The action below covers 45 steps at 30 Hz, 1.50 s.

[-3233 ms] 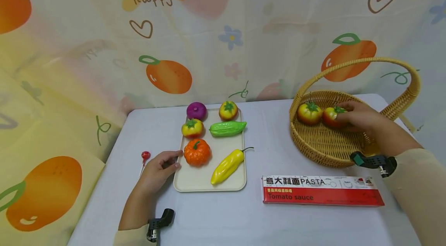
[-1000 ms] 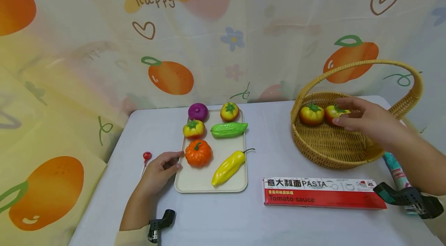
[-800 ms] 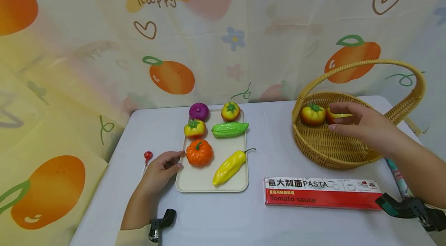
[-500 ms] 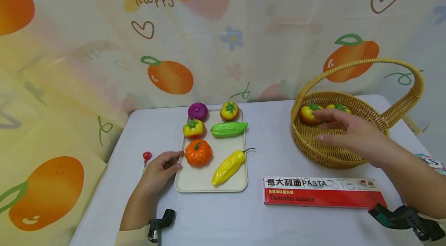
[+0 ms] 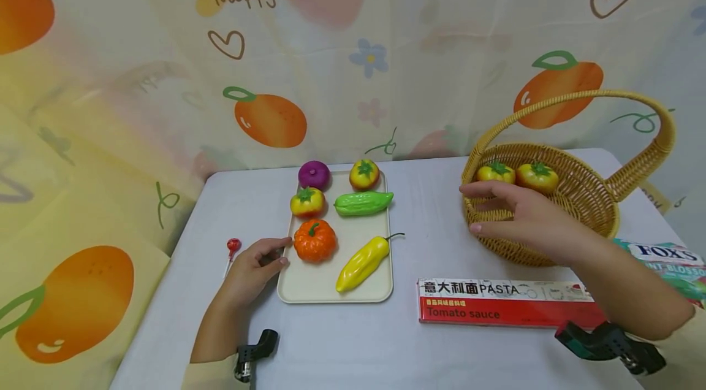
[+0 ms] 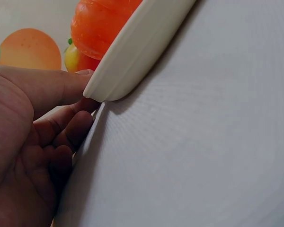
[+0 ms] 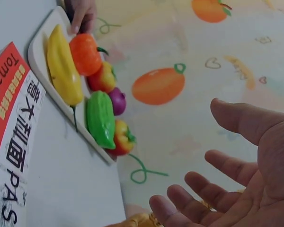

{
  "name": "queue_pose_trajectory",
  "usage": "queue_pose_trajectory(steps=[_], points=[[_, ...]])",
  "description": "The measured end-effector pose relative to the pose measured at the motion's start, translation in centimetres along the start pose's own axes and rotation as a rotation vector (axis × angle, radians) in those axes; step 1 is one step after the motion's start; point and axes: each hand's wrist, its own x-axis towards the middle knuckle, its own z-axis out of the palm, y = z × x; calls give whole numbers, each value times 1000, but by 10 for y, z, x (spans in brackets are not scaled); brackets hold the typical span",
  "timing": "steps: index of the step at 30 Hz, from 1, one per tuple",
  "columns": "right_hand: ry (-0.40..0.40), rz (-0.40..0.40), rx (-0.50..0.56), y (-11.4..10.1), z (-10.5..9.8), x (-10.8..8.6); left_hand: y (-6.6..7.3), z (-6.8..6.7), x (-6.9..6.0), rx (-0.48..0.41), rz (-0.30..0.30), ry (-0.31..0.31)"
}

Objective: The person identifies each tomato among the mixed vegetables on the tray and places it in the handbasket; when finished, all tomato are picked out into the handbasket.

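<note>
Touching the left fingers (image 5: 276,244) lies the tray (image 5: 349,232).

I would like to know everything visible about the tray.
The tray is cream and rectangular, with rounded corners and a low rim; it looks like smooth plastic. It lies face up on the white tablecloth. The left hand holds its left rim. It carries an orange pumpkin, a yellow pepper whose stem crosses the right rim, a green gourd, a purple onion and two red-and-yellow fruits.

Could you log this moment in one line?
left hand: holding cream rectangular tray; right hand: open, empty; near tan round wicker basket
</note>
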Motion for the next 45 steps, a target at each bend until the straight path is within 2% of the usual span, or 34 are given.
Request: queue_pose_trajectory(steps=[18,21,27,36,45], points=[[-86,-65,130,-22,42,37,1,3,0,-8,-28,-3],[-94,-71,127,-25,46,42,1,4,-1,-17,-35,-2],[-96,-65,114,-28,51,54,2,4,-1,-3,-11,1],[-161,-89,200,-36,57,72,0,1,2,20,-14,-2],[-206,-96,250,-48,71,89,2,0,0,5,-17,-4]])
